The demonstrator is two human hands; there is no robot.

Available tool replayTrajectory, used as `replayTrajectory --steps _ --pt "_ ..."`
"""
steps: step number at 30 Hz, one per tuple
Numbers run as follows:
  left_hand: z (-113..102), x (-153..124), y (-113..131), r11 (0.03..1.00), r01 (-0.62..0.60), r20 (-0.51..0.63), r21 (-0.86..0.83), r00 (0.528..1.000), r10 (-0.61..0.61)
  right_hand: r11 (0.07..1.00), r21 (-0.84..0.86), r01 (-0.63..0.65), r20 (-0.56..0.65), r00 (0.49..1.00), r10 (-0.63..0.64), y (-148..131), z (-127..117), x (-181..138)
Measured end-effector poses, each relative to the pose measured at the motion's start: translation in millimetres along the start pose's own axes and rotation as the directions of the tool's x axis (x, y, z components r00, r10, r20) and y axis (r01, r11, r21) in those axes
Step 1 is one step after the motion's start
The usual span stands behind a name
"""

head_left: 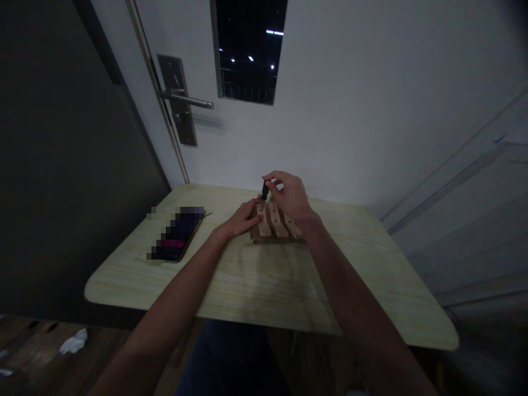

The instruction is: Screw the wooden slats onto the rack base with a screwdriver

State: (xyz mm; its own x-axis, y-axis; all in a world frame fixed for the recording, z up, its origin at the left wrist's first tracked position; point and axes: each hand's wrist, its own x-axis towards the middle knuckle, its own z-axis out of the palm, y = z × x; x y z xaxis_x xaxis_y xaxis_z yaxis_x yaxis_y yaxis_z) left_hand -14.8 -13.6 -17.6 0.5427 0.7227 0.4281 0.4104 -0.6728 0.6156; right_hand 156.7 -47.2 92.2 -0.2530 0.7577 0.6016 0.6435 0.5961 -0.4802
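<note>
A small wooden piece (279,225) with several pale slats side by side on a darker base sits near the back of the table. Small dark holes or screws dot the slats. My left hand (242,219) grips its left side, with thumb and fingers around the leftmost slat. Between the fingertips of my right hand (289,193) is the black handle of a screwdriver (264,190). It stands nearly upright, slightly tilted, with its lower end at the top of the leftmost slat. Whether its tip sits in a screw is too small to tell.
A phone (179,234), partly pixelated, lies on the light wood-grain table (264,297) to the left, a thin metal piece (208,214) beside it. Behind the table stands a white door with a lever handle (187,100) and a dark window (249,52).
</note>
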Motion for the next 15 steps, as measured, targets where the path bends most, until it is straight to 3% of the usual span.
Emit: replayTrajectory --steps 7,15 --pt "-0.6 -0.1 1.4 1.000 0.007 0.002 0.004 1.000 -0.007 0.991 -0.126 -0.037 -0.004 0.999 0.037 -8.8 -2.6 1.6" --pt "-0.2 -0.8 2.2 1.000 0.011 -0.007 -0.009 1.000 -0.011 0.998 -0.059 0.021 0.007 1.000 -0.021 0.3 -0.9 3.3"
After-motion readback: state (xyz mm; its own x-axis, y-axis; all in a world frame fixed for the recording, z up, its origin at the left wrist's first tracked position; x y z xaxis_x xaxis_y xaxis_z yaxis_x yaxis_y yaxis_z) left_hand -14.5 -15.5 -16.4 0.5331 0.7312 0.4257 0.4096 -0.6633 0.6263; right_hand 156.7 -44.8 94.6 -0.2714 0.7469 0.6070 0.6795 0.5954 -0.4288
